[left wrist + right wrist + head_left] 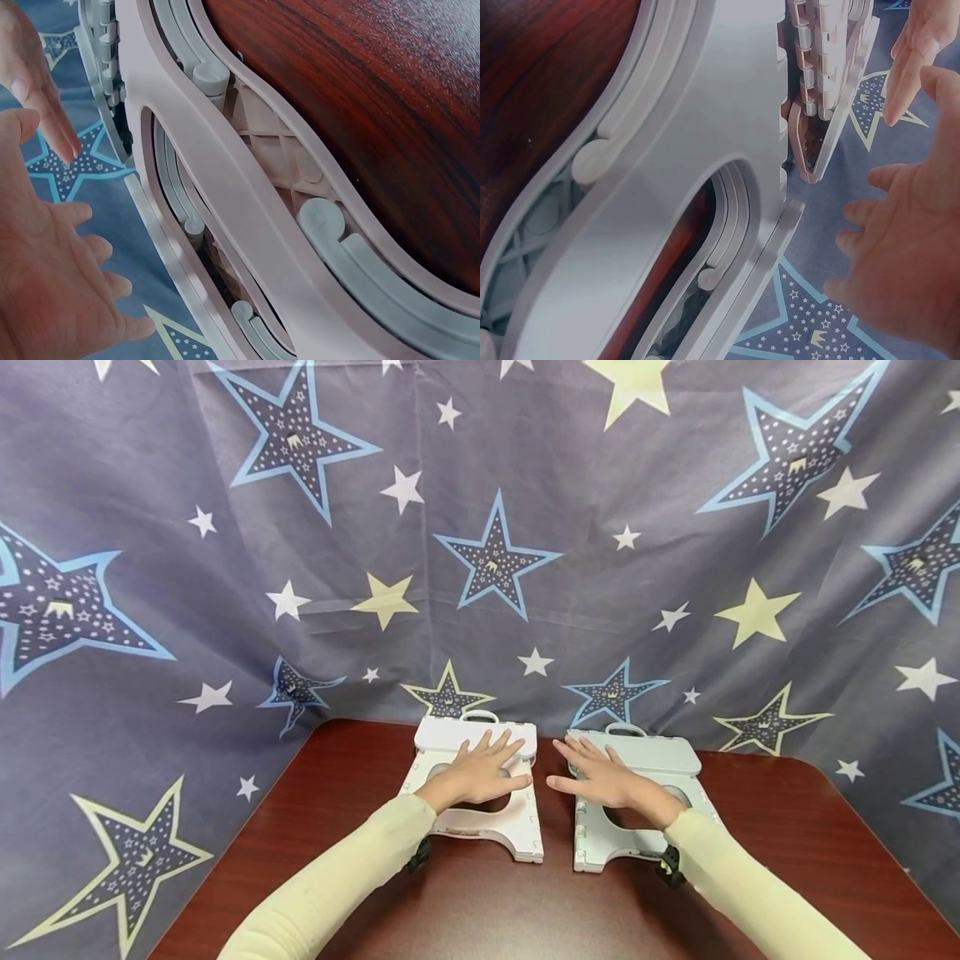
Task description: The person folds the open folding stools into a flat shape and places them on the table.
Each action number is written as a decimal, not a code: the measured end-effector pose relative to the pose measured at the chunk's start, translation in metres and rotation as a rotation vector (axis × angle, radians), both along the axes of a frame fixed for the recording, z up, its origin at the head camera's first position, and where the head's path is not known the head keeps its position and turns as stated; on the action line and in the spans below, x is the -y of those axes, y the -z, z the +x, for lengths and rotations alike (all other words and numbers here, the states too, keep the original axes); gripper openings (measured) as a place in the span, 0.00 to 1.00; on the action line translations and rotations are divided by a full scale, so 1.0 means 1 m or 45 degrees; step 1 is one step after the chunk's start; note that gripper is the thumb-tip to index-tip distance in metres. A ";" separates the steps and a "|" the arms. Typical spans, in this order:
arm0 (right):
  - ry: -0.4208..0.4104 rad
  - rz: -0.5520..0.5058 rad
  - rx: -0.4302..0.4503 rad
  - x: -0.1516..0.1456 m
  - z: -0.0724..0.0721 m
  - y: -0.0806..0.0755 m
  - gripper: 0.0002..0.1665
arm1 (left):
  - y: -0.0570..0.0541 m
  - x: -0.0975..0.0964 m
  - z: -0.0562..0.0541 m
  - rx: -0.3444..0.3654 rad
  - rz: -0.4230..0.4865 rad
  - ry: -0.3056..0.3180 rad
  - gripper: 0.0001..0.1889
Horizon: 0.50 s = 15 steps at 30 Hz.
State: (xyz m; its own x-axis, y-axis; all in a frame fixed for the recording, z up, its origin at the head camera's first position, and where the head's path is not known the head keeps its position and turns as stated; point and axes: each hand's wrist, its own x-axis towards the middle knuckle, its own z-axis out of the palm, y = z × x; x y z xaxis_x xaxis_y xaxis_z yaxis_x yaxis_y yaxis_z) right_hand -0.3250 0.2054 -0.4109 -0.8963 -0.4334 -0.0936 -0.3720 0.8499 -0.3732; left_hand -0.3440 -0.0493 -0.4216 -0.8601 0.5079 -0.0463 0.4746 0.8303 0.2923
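Two folded plastic step stools lie side by side on the table. The left folding stool (517, 831) is white with a pinkish tint; the right folding stool (588, 839) is a cooler greyish white. Above the left stool my left hand (480, 772) is held with its fingers spread and nothing in it. My right hand (603, 777) hovers likewise over the right stool, fingers extended, palm down. In the left wrist view, the left hand (60, 262) shows apart from the stool's curved leg frame (217, 142). The right wrist view shows the right hand (907, 247) beside its stool's frame (667, 135).
The reddish-brown wooden table (555, 910) has rounded far corners. Behind it hangs a grey-blue cloth (337, 543) printed with stars. Each stool has a carry handle, the left handle (480, 713) and right handle (625, 727), close to the cloth. A narrow gap separates the stools.
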 end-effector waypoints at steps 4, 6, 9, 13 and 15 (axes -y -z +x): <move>-0.004 0.004 0.010 0.001 -0.001 -0.001 0.50 | 0.000 0.001 -0.001 -0.002 -0.011 -0.013 0.41; -0.007 -0.001 0.012 0.002 -0.001 -0.002 0.51 | 0.001 0.002 -0.002 -0.005 -0.015 -0.020 0.41; -0.017 -0.001 0.003 0.002 -0.003 -0.003 0.51 | 0.002 0.004 -0.004 -0.010 -0.021 -0.026 0.42; -0.014 0.008 -0.003 0.001 -0.004 -0.003 0.52 | 0.003 0.004 -0.005 -0.012 -0.010 -0.013 0.42; -0.013 0.004 -0.001 0.001 -0.004 -0.004 0.52 | 0.003 0.003 -0.005 -0.012 -0.006 -0.009 0.42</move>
